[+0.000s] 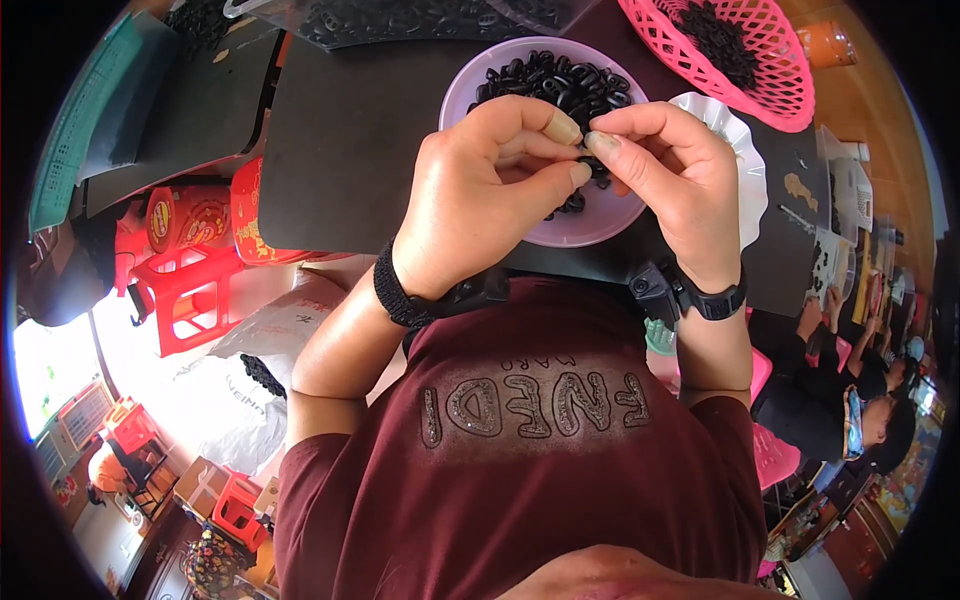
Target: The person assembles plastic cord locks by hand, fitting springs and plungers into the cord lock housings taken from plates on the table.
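A round pale purple bowl (470,85) full of small black oval, loop-shaped parts (550,80) is on the dark table in front of me. Above it my left hand (490,180) and my right hand (670,165) meet, fingertips nearly touching. Both are closed in a pinch. Between the fingertips is a small black piece (592,168), mostly hidden by the thumbs, so its exact kind does not show. What each hand grips separately is too small to make out. A white fluted paper-like dish (750,185) sits partly behind my right hand.
A pink lattice basket (800,90) of black parts stands at the far right, and a clear bin (330,35) of similar parts at the far edge. Left of the dark table (340,150) are red stools (185,290). Other people (860,420) sit at the right.
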A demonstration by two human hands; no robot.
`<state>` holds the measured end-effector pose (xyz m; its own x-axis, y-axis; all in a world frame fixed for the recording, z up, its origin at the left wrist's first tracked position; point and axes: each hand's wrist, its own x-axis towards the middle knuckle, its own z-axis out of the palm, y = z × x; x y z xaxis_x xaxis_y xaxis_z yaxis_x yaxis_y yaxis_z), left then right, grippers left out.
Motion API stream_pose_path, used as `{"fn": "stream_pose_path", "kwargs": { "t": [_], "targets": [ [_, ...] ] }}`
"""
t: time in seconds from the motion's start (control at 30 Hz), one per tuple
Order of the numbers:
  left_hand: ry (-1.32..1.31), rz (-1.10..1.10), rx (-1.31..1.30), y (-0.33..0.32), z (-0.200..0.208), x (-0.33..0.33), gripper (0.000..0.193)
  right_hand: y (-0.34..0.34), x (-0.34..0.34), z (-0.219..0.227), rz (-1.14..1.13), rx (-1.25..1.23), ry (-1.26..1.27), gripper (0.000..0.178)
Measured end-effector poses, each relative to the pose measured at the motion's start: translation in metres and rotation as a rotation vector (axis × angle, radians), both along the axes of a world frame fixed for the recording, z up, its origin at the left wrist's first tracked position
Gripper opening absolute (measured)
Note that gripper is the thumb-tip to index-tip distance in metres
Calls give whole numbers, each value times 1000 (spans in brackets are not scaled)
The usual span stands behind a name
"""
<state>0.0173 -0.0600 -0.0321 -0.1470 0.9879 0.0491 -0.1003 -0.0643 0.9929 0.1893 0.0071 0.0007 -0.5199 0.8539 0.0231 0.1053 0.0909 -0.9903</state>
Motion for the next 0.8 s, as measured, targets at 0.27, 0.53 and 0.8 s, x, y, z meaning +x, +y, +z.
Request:
{"fn": "stream_pose_path", "kwargs": {
  "t": [0.27,0.53,0.8],
  "targets": [
    [-33,7,-1,-2,1,0,22,-1,0,-2,-28,-28,18,11],
    [-46,27,-2,-2,0,2,20,-2,-1,-3,-51,-33,32,11],
    [-93,35,-20,-2,0,3,17,-3,-1,-6,-23,18,19,10]
  ]
}}
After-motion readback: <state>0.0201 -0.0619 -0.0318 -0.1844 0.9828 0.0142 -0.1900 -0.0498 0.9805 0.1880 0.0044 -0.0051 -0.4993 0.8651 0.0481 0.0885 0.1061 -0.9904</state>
